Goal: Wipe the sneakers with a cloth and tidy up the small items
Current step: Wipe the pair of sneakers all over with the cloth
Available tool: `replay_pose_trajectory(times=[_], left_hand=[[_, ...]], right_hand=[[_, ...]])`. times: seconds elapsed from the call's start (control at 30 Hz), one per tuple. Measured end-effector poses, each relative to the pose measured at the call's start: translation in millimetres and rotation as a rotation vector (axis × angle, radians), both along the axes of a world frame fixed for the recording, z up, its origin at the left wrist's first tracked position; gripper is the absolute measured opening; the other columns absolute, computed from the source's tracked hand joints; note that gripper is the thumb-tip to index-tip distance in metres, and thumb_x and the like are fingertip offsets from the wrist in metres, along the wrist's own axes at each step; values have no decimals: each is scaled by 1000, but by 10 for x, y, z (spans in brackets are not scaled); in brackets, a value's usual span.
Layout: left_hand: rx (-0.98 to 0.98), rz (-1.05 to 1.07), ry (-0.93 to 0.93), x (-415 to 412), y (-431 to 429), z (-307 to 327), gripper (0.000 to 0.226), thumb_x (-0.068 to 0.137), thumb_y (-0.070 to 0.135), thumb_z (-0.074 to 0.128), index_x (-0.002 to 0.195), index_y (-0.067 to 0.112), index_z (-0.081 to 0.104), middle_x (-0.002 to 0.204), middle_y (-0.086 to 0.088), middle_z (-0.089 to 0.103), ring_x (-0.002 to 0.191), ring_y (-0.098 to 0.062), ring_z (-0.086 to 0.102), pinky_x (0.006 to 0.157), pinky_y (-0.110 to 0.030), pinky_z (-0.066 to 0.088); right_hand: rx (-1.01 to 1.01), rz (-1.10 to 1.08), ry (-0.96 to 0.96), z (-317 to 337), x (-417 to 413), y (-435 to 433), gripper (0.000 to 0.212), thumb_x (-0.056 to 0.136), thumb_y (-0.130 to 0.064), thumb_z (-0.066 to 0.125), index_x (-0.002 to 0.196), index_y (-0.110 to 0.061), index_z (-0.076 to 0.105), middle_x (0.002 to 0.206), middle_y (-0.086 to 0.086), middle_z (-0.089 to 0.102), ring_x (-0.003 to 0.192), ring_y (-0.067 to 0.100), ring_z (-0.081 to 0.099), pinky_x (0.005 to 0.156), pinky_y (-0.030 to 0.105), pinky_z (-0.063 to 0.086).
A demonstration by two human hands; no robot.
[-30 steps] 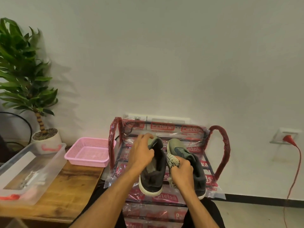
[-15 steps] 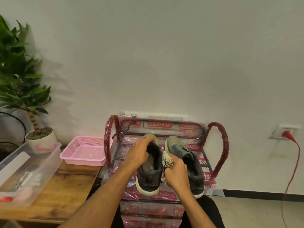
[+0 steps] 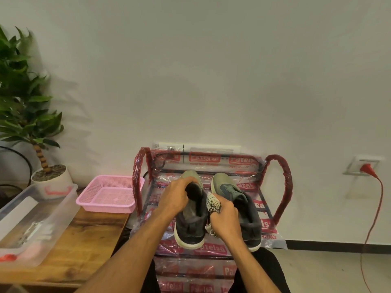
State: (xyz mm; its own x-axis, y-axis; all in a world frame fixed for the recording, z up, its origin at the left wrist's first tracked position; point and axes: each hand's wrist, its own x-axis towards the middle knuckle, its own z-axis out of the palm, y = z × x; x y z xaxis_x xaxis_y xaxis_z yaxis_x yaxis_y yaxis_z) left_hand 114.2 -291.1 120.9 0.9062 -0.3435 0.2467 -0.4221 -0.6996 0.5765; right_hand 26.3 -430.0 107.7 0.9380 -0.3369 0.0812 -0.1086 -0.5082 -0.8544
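Left hand (image 3: 174,198) fingers curl round the left sneaker (image 3: 191,228), right hand (image 3: 226,218) fingers clamp the patterned cloth (image 3: 213,205) — pink basket (image 3: 105,208) and clear box (image 3: 54,211) sit alongside on the tabletop (image 3: 84,250).

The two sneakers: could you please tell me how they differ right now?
The left sneaker is gripped at its opening by the left hand; the right sneaker stands ungripped. The left sneaker's inside shows; the right hand, holding the cloth, partly hides the right sneaker's. Both are dark grey, olive-toed.

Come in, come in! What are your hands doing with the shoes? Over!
Left hand grips left sneaker. Right hand holds cloth beside it. Other sneaker on rack. Nothing blocking.
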Motion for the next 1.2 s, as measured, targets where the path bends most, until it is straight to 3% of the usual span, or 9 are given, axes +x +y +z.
replay_pose_trajectory(times=[0.17, 0.33, 0.67, 0.77, 0.83, 0.97, 1.1, 1.2], left_hand=[[-14, -11, 39, -20, 58, -71, 64, 80, -15, 53, 130, 26, 59, 128, -3, 63, 120, -23, 56, 97, -33, 48], [-28, 1, 17, -29, 72, -112, 66, 80, -14, 53, 129, 29, 61, 125, -3, 66, 118, -24, 59, 101, -40, 49], [-294, 175, 118, -102, 54, -234, 43, 92, 6, 60, 134, 18, 56, 128, -2, 63, 119, -21, 58, 103, -38, 47], [-292, 265, 195, -134, 57, -230, 40, 93, 21, 64, 132, 20, 57, 119, -1, 66, 107, -20, 62, 81, -31, 50], [-255, 311, 236, -142, 70, -252, 30, 91, 32, 65, 120, 21, 66, 105, 1, 70, 90, -16, 64, 70, -30, 50], [-322, 331, 286, -136, 59, -276, 17, 92, 32, 64, 100, 21, 75, 78, 1, 72, 74, -19, 68, 74, -42, 58], [-443, 399, 275, -95, 66, -266, 16, 91, 27, 67, 97, 16, 76, 72, 5, 68, 75, -18, 67, 75, -41, 57], [-457, 399, 318, -35, 115, -264, 15, 87, 28, 71, 95, 15, 76, 75, 4, 69, 79, -19, 68, 77, -41, 58]], right_hand=[[24, -14, -7, -11, 5, -6, 35, 79, 6, 46, 82, -23, 65, 68, -4, 67, 70, 17, 63, 63, 37, 54], [48, -28, -1, 2, 22, 6, 36, 79, 9, 46, 82, -21, 66, 68, -2, 67, 70, 19, 63, 64, 39, 55], [49, 9, -20, -6, 34, 3, 37, 77, 7, 46, 82, -24, 66, 70, -5, 68, 75, 18, 64, 68, 36, 54], [89, -38, 1, -25, 46, 3, 35, 77, 6, 45, 77, -24, 65, 66, -1, 67, 71, 24, 63, 65, 41, 54], [130, -80, 22, -36, 63, 3, 34, 79, 5, 45, 76, -23, 65, 66, 0, 67, 72, 28, 63, 64, 41, 54], [190, -61, -4, -40, 95, 48, 36, 82, 8, 45, 83, -20, 68, 72, -2, 70, 76, 24, 66, 68, 39, 55], [223, 18, -81, -22, 143, 142, 43, 85, 10, 48, 97, -25, 72, 86, -10, 73, 87, 7, 67, 77, 25, 55], [160, 8, -109, -26, 200, 158, 47, 84, 11, 46, 98, -27, 70, 88, -11, 71, 89, 12, 66, 77, 27, 54]])
